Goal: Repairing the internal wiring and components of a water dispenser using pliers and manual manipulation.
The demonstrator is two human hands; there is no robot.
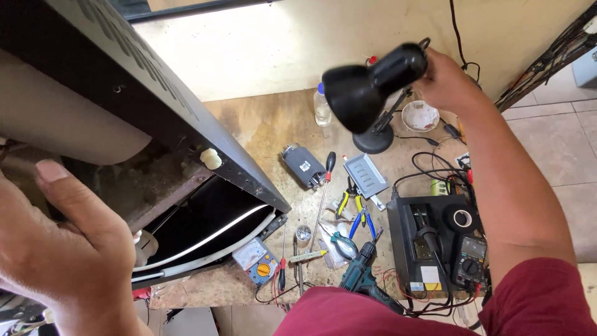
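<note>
Right hand is up at one o'clock, fingers clenched around the back of the black desk lamp, whose shade points down and left over the counter. The lamp's round base sits on the counter just below the shade, so the head swings on a jointed arm; it looks light and rigid, and the narrow neck behind the shade seems the sensible grip, since the shade could get hot.

Left hand, down at eight o'clock, is pressed on the tilted dark appliance casing, thumb up along its edge. Whether the fingers curl under it I cannot tell. That casing looks bulky and heavy, with bare metal edges and white tubing showing inside.

Containers now: a small white bowl at one o'clock, just beside the lamp base, contents too small to make out. A clear plastic bottle stands at twelve o'clock. A grey tray lies mid-counter, near yellow and blue pliers. A multimeter and tape roll rest on the black unit at four o'clock.
</note>
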